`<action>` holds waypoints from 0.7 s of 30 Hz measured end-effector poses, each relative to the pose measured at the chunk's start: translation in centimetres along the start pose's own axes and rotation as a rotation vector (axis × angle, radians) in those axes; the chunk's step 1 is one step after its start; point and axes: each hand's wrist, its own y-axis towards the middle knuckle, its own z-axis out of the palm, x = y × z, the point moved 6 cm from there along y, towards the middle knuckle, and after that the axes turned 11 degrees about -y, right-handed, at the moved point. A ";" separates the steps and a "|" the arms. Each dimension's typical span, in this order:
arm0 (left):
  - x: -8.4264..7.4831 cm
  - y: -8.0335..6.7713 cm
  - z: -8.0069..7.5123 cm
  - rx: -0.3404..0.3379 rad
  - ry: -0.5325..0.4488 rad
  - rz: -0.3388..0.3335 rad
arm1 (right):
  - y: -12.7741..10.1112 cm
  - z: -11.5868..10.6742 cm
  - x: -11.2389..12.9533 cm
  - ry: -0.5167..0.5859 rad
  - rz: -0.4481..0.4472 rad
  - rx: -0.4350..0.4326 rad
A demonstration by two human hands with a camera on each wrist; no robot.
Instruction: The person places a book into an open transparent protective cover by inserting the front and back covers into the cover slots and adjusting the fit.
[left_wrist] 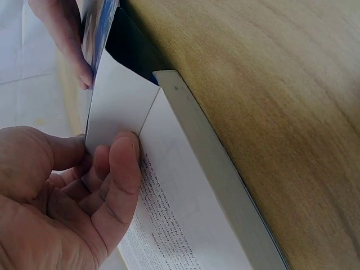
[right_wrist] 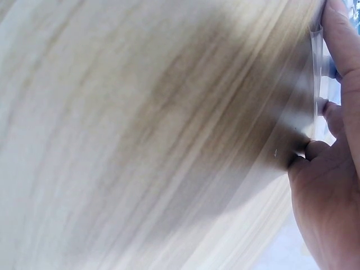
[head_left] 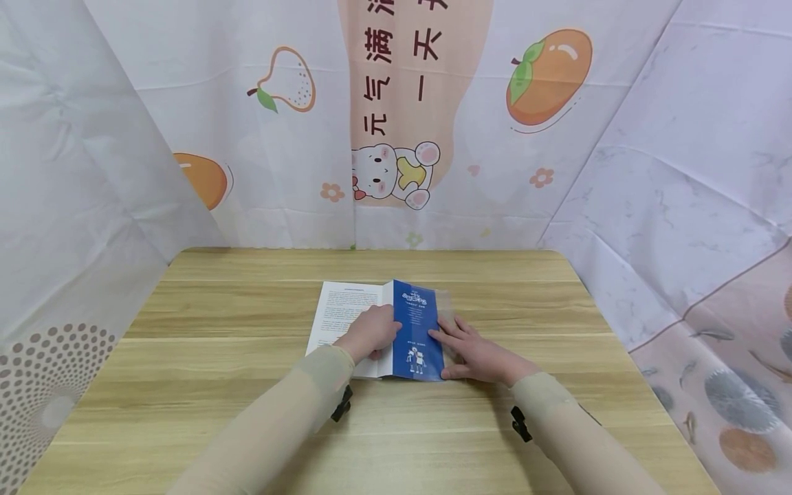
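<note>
Book: a thin book (head_left: pixel 365 323) is laid open on the wooden table (head_left: pixel 216 385), roughly centre, with a printed white page showing on the left and the blue cover (head_left: pixel 419 330) lifted on the right.

Sleeve: a clear plastic cover (head_left: pixel 448 323) is seen around the blue cover's outer edge; whether the cover is tucked inside it or just lying against it can't really be told.

Left hand: the left hand (head_left: pixel 370 335) is curled on a white flap of the cover, which is pinched between thumb and fingers (left_wrist: pixel 121 169) in the left wrist view.

Right hand: the right hand (head_left: pixel 475 352) is laid pretty much flat, fingers straight, pressed on the plastic and the blue cover's edge. Nothing is gripped by it.

Hard to see: the right wrist view is mostly blurred table grain, with only a sliver of plastic (right_wrist: pixel 316 73) and fingertips caught at the edge. The page text is too small to be read.

Room: the table is boxed in by hung cloth, with a cartoon bear and fruit print at the back (head_left: pixel 396 124) and marbled sheets at the sides.
</note>
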 end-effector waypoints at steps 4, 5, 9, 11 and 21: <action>0.0 0.0 0.0 0.004 0.000 -0.001 | 0.0 0.0 0.0 -0.001 -0.002 -0.001; 0.0 0.0 0.0 0.004 -0.001 -0.003 | 0.0 0.0 0.0 -0.001 -0.003 -0.001; -0.1 0.0 0.1 0.003 -0.001 -0.006 | 0.0 -0.1 0.0 -0.003 -0.001 0.005; -0.1 0.0 0.1 0.001 0.004 -0.004 | 0.0 -0.1 0.0 -0.004 0.002 0.009; -0.1 0.1 0.2 -0.005 0.017 0.019 | 0.0 0.0 0.0 0.007 0.008 0.009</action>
